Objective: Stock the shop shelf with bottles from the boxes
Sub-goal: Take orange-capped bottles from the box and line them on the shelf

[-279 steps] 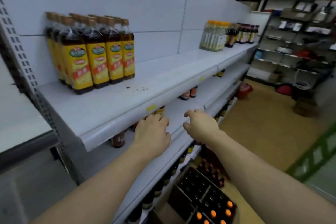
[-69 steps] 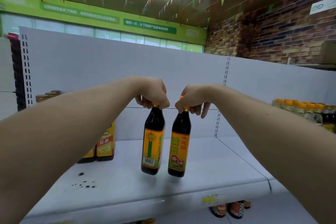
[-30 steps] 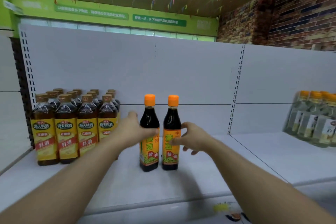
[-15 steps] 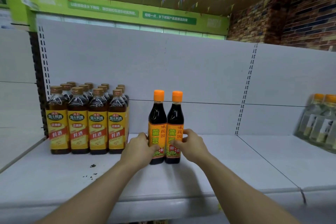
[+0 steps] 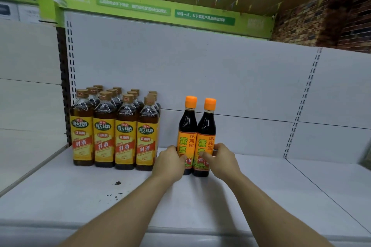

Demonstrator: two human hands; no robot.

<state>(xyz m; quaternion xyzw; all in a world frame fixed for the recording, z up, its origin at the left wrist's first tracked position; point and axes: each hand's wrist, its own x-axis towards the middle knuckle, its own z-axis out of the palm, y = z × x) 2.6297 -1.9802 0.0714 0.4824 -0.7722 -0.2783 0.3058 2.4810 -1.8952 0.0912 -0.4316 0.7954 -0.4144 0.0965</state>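
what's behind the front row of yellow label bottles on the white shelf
More clear plastic bottles with gold caps stand behind the four front yellow-labelled bottles, white back panel beyond. Only caps and shoulders show; labels and count are covered.

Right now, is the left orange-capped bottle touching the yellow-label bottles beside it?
Apart. The head view shows white back panel between the left orange-capped bottle and the nearest yellow-label bottle, with the left hand low in that gap.
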